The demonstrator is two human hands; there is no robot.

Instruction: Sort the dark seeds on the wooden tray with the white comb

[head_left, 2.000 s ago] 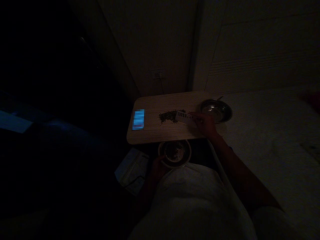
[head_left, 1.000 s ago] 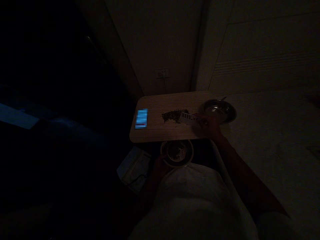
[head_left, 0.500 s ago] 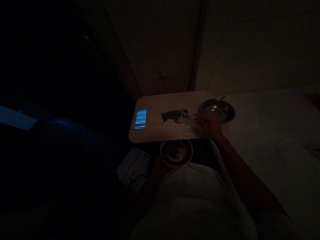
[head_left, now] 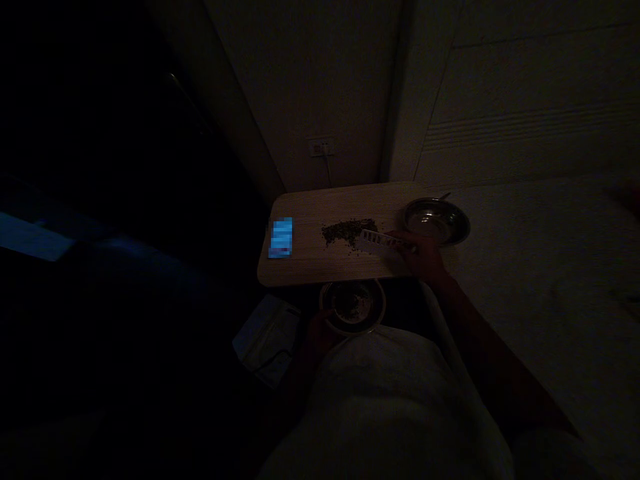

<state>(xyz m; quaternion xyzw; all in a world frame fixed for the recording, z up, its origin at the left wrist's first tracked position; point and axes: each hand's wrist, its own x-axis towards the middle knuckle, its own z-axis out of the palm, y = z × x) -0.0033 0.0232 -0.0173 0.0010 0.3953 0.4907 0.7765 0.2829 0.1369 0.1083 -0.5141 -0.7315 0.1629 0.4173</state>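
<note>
My left hand [head_left: 321, 331] grips the near-left rim of a round bowl [head_left: 353, 327], its thumb over the edge. Dark bits lie scattered on the bowl's pale bottom, just below the front edge of a small wooden table [head_left: 305, 270]. In my right hand [head_left: 425, 257] is a flat, light-coloured strip with a row of slots [head_left: 375, 241], closed in my fingers and thumb. The strip's far end touches or hovers by a spread heap of dark, small dried bits [head_left: 345, 231] on the tabletop. Its exact kind is too dim to make out.
A shiny metal bowl [head_left: 435, 217] with a handle sticking out stands at the table's right end. On the left end lies a lit, pixelated phone-like screen [head_left: 281, 237]. Behind is a wall socket [head_left: 321, 147] with a cable; a pale box [head_left: 270, 337] sits below left.
The view has become a little darker. Both hands, the bowl, the slotted strip and the heap stay almost in the same places.
</note>
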